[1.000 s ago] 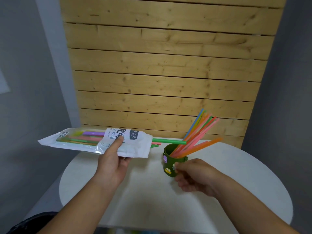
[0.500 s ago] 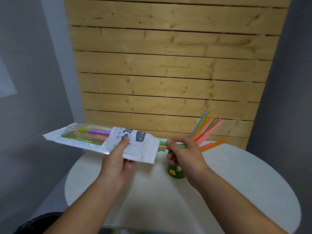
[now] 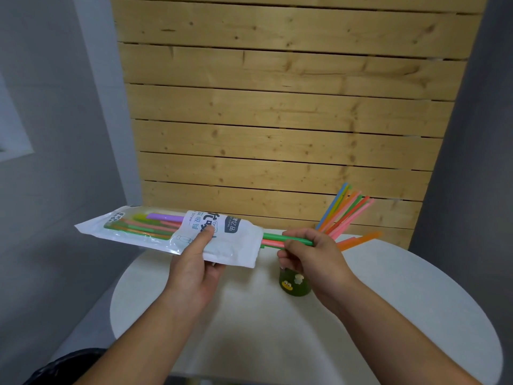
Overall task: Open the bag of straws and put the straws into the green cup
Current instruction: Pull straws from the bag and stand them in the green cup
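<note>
The left hand [image 3: 194,266] grips the straw bag [image 3: 177,234] level above the round white table [image 3: 416,315], thumb on top. The right hand [image 3: 311,255] pinches the green straw [image 3: 273,237] poking from the bag's open right end. Half a second ago its grasp sat closer to the bag. The green cup [image 3: 294,286], on the table beneath the right hand, holds straws fanning up to the right.

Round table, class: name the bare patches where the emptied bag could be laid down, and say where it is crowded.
Bare: the white table right of the green cup out to the rim, and the near middle between the forearms. Crowded: around the cup, where the right hand pinches straws at the mouth of the bag, held by the left hand.
</note>
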